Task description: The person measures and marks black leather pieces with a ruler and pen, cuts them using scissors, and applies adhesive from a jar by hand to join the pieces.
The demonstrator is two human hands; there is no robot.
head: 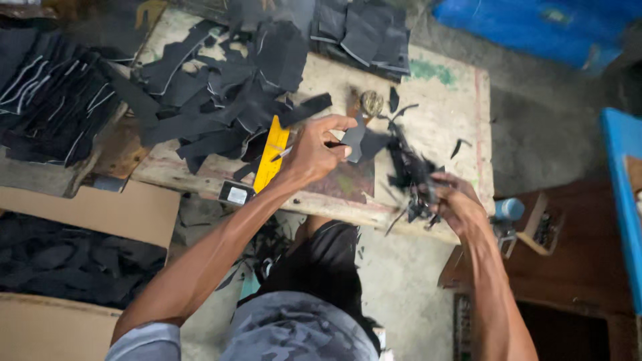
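The left hand (314, 150) is closed around a thin dark-handled cutting tool (304, 147), pinching it low near the tip so the point sits close to a flat black piece of cut sheet material (364, 142) lying on the worn wooden worktable (435, 100); the grip looks suited to fine control at the edge of that piece. The right hand (455, 204) is clamped on a bunch of thin black offcut strips (413, 177), gathered at the table's near edge, where they can be lifted clear of the working area; motion blur hides the exact finger positions. Just left of the left wrist, a yellow plastic ruler (271, 157) leans within easy reach. Beyond it a loose heap of black cut pieces (227, 87) covers the table's far side, and a cardboard box of black shapes (67, 261) sits on the floor below.
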